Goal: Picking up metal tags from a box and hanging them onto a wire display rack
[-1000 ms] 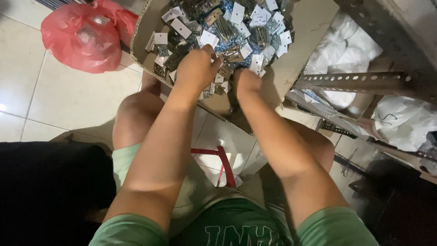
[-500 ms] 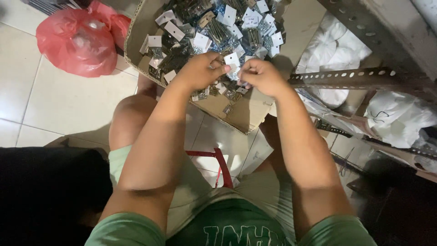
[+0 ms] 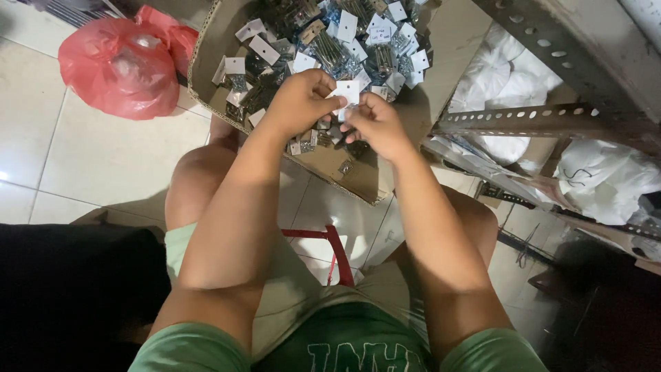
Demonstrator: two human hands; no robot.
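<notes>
A small white card packet (image 3: 346,91) sits pinched between both hands, held just above the near part of an open cardboard box (image 3: 206,62) on the floor. The left hand (image 3: 301,102) curls around it from the left, fingers (image 3: 323,81) folded together and clamped on the packet's upper edge; the right hand (image 3: 372,122) meets it from the right, fingers closed on the lower edge, knuckles turned up toward the camera. Both forearms run nearly straight away from the body and converge over the box, elbows kept in above the bare knees. Beyond the hands, the box is heaped with more white-carded packets of small metal parts (image 3: 330,41). Its near corner lies between the knees, with a strip of bare cardboard there. Left of the box lies a red plastic bag (image 3: 117,65) on open tiled floor (image 3: 76,158). To the right, a perforated metal shelf rail (image 3: 523,120) crowds close, with white bags (image 3: 599,172) behind it. A red stool frame (image 3: 330,244) shows beneath the thighs.
</notes>
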